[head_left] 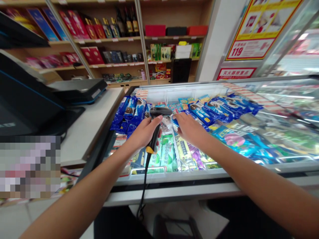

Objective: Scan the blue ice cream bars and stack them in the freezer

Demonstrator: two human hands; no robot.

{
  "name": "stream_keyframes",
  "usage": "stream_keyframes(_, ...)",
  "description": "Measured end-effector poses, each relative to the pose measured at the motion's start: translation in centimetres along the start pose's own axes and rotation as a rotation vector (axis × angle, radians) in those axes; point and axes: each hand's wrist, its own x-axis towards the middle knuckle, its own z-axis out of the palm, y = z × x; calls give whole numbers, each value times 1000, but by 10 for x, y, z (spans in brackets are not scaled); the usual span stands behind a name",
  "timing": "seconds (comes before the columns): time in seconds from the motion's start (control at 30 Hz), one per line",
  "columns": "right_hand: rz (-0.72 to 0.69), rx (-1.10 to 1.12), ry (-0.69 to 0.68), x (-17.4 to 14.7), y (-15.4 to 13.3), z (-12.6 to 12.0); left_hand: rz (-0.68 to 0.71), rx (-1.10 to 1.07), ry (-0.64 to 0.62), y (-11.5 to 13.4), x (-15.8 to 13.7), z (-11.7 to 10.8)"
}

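My left hand (146, 132) is wrapped around the handle of a black and yellow barcode scanner (155, 132), whose cord hangs down over the freezer's front edge. The scanner's head points to the right, toward my right hand (187, 126). Closed fingers of that hand pinch a shiny silver and blue packet (167, 125), partly hidden behind the fingers and the scanner. Both hands are above the glass-topped freezer (199, 177). Blue ice cream packets (132, 108) lie in a pile left of the scanner, and more blue packets (213, 109) form a row to the right.
Green packets (168, 149) show inside the freezer under my hands. At left, a counter (96, 118) carries a dark checkout machine (25, 96) and a flat black device (79, 88). Shelves (112, 39) with boxes and bottles stand behind. Below is a dark stool-like frame (174, 225).
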Motion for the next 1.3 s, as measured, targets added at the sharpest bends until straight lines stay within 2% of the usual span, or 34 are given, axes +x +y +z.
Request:
stream_keyframes(0.17,58,-26,36,3,-3,0,47,-15,25,0,0,0)
stream_keyframes(0.3,75,100,189,6,4,-11,65,-59,69,3,-2,1)
stream_keyframes(0.43,205,189,391,10,36,-31,62,-86,100,5,-2,0)
stream_keyframes(0.5,309,170,442,12,59,-35,67,-91,95,5,-3,0)
stream_keyframes(0.57,403,130,408,13,82,-34,73,-96,92,5,-3,0)
stream_keyframes(0.63,475,88,303,13,98,-29,68,-101,98,5,-4,1)
stream_keyframes(0.7,507,49,200,13,106,-25,54,-99,105,6,-3,1)
stream_keyframes(0.77,501,21,172,12,107,-23,42,-95,107,7,-3,0)
stream_keyframes(0.9,384,63,327,13,93,-29,80,-116,146,14,-2,-10)
stream_keyframes(1.03,148,374,451,17,53,-27,157,-140,212,31,-8,-29)
stream_keyframes(1.1,63,602,403,20,27,-20,186,-150,247,41,-13,-43)
stream_keyframes(1.17,22,773,299,25,1,-10,213,-171,294,50,-16,-61)
stream_keyframes(1.3,60,871,98,41,-34,9,293,-231,460,49,-11,-110)
